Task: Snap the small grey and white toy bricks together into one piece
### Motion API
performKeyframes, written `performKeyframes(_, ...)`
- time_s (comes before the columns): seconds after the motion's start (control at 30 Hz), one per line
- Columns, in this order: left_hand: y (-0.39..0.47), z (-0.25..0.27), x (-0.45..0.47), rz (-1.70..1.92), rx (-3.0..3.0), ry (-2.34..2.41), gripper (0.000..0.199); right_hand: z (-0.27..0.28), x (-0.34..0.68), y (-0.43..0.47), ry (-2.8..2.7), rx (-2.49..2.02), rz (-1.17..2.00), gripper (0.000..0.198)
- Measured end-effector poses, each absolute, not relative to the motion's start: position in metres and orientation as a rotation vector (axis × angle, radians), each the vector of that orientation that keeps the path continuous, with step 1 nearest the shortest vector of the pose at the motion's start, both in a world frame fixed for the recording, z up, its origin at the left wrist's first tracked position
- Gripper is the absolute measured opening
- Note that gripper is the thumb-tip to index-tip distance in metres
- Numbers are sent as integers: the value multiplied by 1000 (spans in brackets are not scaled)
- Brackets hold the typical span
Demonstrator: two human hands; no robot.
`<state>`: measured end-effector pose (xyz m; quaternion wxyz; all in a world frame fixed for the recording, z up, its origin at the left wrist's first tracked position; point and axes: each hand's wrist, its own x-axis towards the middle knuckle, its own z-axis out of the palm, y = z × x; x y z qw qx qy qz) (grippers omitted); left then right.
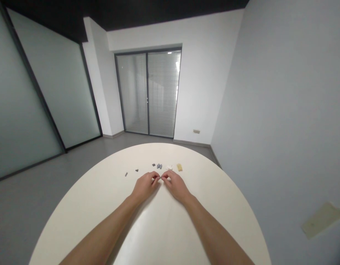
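My left hand [146,184] and my right hand [175,184] meet over the middle of the round table, fingertips pinched almost together. Between them is a tiny dark piece [160,178], mostly hidden by the fingers and too small to name. Just beyond the hands lie several blue-grey pieces [159,166], with a small dark piece [153,165] on their left. White pieces [169,167] rest behind my right hand, and yellow pieces [179,167] sit to the right of those.
The round cream table [84,213] has a curved far edge. Toward its left lie a small dark piece [137,170] and a small grey-brown piece [126,174]. A white wall [283,110] rises at the right, and a glazed door [148,95] with blinds stands beyond.
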<state>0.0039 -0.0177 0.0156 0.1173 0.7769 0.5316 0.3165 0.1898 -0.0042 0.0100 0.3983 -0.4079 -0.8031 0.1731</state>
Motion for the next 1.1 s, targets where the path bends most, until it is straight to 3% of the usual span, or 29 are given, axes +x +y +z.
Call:
performKeyframes(0.57,-14,8,6,1121,2110,1380,24,13,189,-5,-2040,-1026,338,11)
performKeyframes(1.1,-13,9,5,1071,2187,1438,29,13,189,-3,-2062,-1060,282,11)
